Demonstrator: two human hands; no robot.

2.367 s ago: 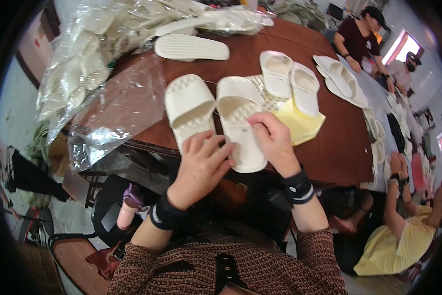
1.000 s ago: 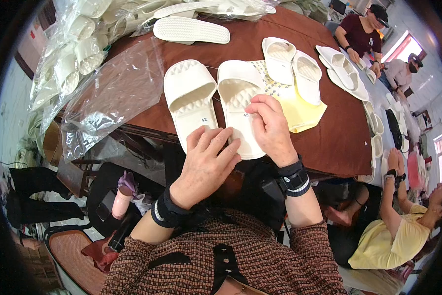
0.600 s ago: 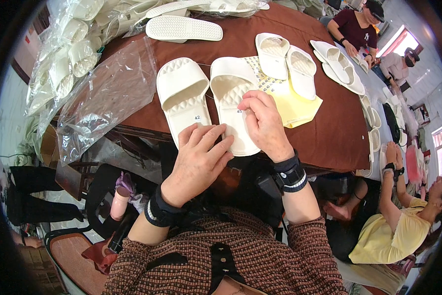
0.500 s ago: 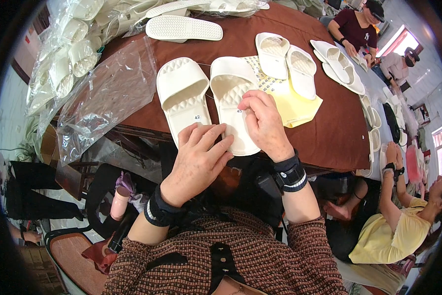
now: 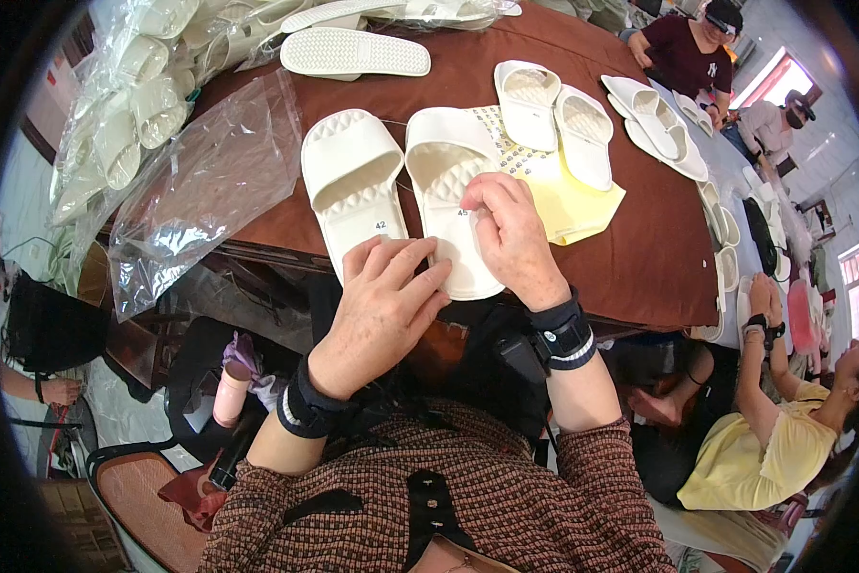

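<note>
Two cream slippers with quilted insoles lie side by side at the table's near edge, toes pointing away. My left hand (image 5: 388,296) rests with fingers stretched out over the heel of the left slipper (image 5: 351,177), its fingertips reaching the inner edge of the right slipper (image 5: 447,158). Over the right slipper's insole, beside a small dark printed mark, my right hand (image 5: 517,239) has thumb and forefinger curled together. Whatever may be in that pinch is hidden. A smaller pair of cream slippers (image 5: 582,134) stands on a yellow sheet (image 5: 582,212) dotted with small dark stickers.
A brown cloth covers the table (image 5: 654,267). Clear plastic bags (image 5: 205,191) and heaped bagged slippers (image 5: 143,105) lie at the left. An upturned slipper (image 5: 358,53) is at the back. More slippers (image 5: 658,124) line the right side, where a person in yellow (image 5: 763,449) sits.
Both my hands keep nearly the same place and pose; the slippers stay put. At the far left, dark trouser legs have given way to a black bag and another person's hand.
</note>
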